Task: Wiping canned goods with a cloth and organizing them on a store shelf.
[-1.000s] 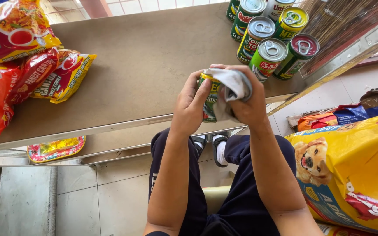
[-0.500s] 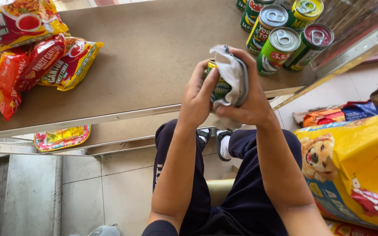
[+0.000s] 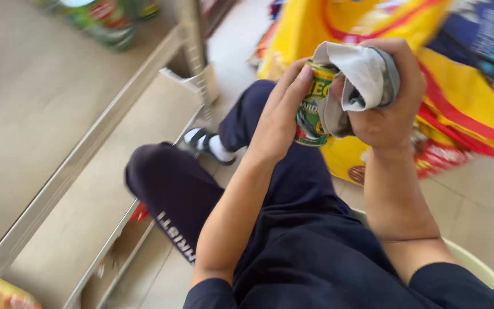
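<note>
My left hand (image 3: pixel 278 117) grips a small green and yellow tin can (image 3: pixel 311 109) by its side, held above my lap. My right hand (image 3: pixel 393 100) clutches a bunched grey-white cloth (image 3: pixel 361 77) and presses it over the top and right side of the can. The cloth hides the can's lid. I am seated, with dark blue trousers (image 3: pixel 293 229) and a foot in a white sock and sandal (image 3: pixel 210 146) below.
A beige metal shelf (image 3: pixel 58 114) runs along the left, with blurred green cans (image 3: pixel 101 23) at its far end and a lower shelf board (image 3: pixel 115 189) beneath. A large yellow pet-food bag (image 3: pixel 458 91) lies on the tiled floor at right. A pale bucket rim (image 3: pixel 475 266) shows under me.
The view has swung right and tilted, so the shelf slid to the left and the snack packets left the frame. Both hands still hold the can and cloth together.
</note>
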